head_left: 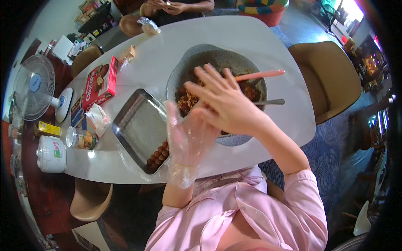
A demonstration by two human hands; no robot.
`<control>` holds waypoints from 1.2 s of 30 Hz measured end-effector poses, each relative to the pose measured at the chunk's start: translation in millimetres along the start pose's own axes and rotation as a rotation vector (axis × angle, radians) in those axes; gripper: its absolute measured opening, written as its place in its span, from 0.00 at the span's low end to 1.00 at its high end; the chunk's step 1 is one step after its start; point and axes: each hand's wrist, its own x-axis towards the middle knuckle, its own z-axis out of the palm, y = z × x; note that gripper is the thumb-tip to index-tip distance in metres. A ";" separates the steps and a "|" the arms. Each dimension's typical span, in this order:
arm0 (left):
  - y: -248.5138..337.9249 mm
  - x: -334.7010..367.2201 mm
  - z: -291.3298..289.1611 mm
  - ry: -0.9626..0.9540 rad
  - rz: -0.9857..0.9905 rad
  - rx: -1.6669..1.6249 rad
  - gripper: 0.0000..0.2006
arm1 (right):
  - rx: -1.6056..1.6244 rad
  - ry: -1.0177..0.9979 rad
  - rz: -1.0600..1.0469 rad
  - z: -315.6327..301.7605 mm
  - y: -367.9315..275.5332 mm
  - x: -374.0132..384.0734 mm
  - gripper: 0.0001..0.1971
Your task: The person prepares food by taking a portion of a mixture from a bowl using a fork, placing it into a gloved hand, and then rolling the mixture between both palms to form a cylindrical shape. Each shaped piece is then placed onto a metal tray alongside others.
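Observation:
My left hand (189,136), in a clear plastic glove, has its fingers stretched out beneath my bare right hand (230,98). My right hand lies across it, palm down, with fingers spread; whatever may be between the palms is hidden. Both hover over the near-left side of a grey speckled pot (235,139). Inside is a brown crumbly mixture (186,99), with a pink-handled utensil (264,74) and a metal spoon (272,101) leaning on the rim. Left of my gloved hand, a metal tray (142,119) holds several small brown balls (158,155) at its near right corner.
Along the table's left stand a red box (99,81), a crumpled white packet (98,119), a clear jar (81,138) and a white lidded appliance (52,154). A fan (35,83) is beyond. Another person's hands (167,6) show at the far side. A tan chair (326,79) is at right.

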 end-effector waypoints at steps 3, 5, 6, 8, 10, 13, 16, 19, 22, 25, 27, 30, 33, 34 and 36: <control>-23.5 5.8 -15.8 -0.109 -0.156 -0.271 0.48 | 0.045 0.029 -0.003 0.7 3.2 15.4 0.30; -18.8 5.4 -14.6 0.047 -0.212 -0.049 0.45 | -0.046 0.057 0.134 -2.4 27.5 19.3 0.31; -6.4 0.5 -18.9 0.052 -0.213 -0.055 0.45 | -0.044 0.051 0.137 -0.1 25.9 12.4 0.31; 10.1 -1.3 -28.8 -0.155 -0.050 -0.100 0.44 | -0.059 0.044 0.069 2.0 15.3 -3.7 0.30; -7.5 0.4 -10.9 0.016 -0.015 0.030 0.43 | -0.020 0.031 0.000 6.8 -0.2 -2.9 0.30; -21.4 3.5 -15.5 -0.018 -0.199 -0.095 0.43 | 0.013 0.111 0.070 10.0 15.8 17.7 0.31; -0.1 0.5 -11.9 0.069 -0.009 -0.029 0.43 | -0.101 0.075 0.143 7.8 27.3 2.4 0.34; 3.0 1.3 -19.9 0.051 -0.024 -0.056 0.44 | -0.024 -0.007 0.012 14.6 -1.7 -5.6 0.35; 0.5 4.2 -22.6 0.025 -0.098 -0.080 0.44 | -0.025 0.156 0.047 16.7 10.9 9.6 0.37; -4.3 6.4 -11.1 0.052 -0.082 -0.066 0.39 | 0.283 0.350 0.165 -16.0 35.4 8.2 0.28; 2.4 6.0 -15.4 0.077 -0.085 -0.056 0.32 | 0.589 0.443 0.265 -27.6 44.1 -4.9 0.25; 8.6 -5.1 -15.9 0.164 0.031 0.075 0.23 | 0.554 0.353 0.558 -24.3 27.9 -27.3 0.17; 20.2 -17.5 -18.4 0.217 0.150 0.223 0.20 | 0.257 0.239 0.209 -10.7 5.7 -50.5 0.10; 31.8 -24.5 -19.5 0.205 0.174 0.261 0.20 | 0.277 0.229 0.206 -7.3 0.4 -54.6 0.10; 57.0 -42.1 -13.7 0.236 0.301 0.623 0.19 | 0.155 0.237 0.141 -2.1 -7.5 -64.3 0.09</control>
